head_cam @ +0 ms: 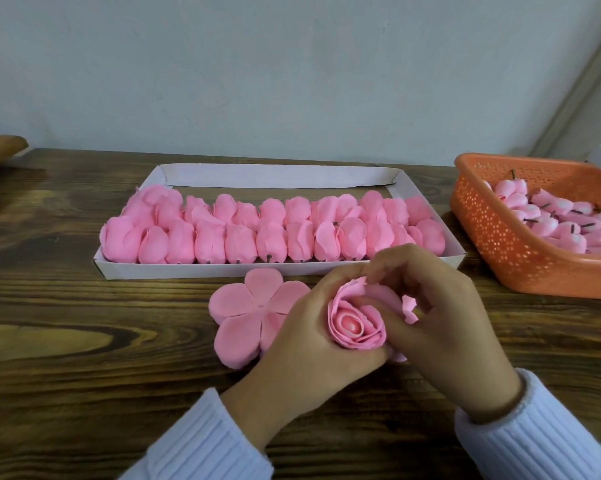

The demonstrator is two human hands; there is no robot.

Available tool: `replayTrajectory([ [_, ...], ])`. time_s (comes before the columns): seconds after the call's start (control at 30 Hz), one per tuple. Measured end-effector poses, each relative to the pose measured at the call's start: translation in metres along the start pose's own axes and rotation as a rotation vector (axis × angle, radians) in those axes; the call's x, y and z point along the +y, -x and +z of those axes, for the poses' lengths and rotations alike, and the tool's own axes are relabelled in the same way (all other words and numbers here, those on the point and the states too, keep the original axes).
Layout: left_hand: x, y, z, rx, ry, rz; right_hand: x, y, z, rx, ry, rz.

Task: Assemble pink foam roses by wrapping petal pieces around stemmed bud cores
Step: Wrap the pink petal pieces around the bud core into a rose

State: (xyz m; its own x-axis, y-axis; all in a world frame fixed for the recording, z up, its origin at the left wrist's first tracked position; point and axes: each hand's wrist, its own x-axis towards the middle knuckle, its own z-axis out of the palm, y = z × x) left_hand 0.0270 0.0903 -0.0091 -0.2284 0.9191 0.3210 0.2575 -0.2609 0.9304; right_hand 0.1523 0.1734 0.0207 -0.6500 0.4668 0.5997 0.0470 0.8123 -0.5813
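Rose (356, 323) sits in both hands above the desk (84, 323), just in front of the tray (278, 176) and right of centre, with the bloom facing the camera. The glossy bud core shows in the middle with petal layers wrapped round it. Left grip (306, 344) is curled round the rose from the left and underneath, fingers closed on the outer layers. Right grip (444, 317) comes in from the right, fingertips pinching a loose outer petal at the rose's top right edge. A flat five-lobed petal piece (247, 306) lies on the desk just left of the rose, its right side hidden behind the left grip. The tray is a shallow white box holding two rows of finished roses (223, 233) lying on their sides, short stems toward the near wall; the far strip of the tray floor is bare. An orange perforated basket (500, 237) stands on the right side of the desk, well apart from the hands, holding bud cores (562, 223) with dark stems. White ribbed sleeves (202, 445) cover both wrists. A pale wall (292, 64) is behind the desk.
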Motion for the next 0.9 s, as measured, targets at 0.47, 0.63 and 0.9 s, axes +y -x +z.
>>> replayTrajectory([
  [0.47, -0.011, 0.0, 0.003, 0.001, -0.04, -0.043, 0.003, -0.002, 0.0, -0.108, 0.054, 0.019],
  [0.63, -0.015, -0.001, 0.006, 0.057, -0.099, -0.011, 0.004, 0.0, -0.001, -0.152, 0.054, 0.06],
  [0.9, -0.017, 0.001, 0.003, 0.029, -0.143, -0.005, 0.001, -0.001, -0.001, -0.133, 0.09, 0.013],
])
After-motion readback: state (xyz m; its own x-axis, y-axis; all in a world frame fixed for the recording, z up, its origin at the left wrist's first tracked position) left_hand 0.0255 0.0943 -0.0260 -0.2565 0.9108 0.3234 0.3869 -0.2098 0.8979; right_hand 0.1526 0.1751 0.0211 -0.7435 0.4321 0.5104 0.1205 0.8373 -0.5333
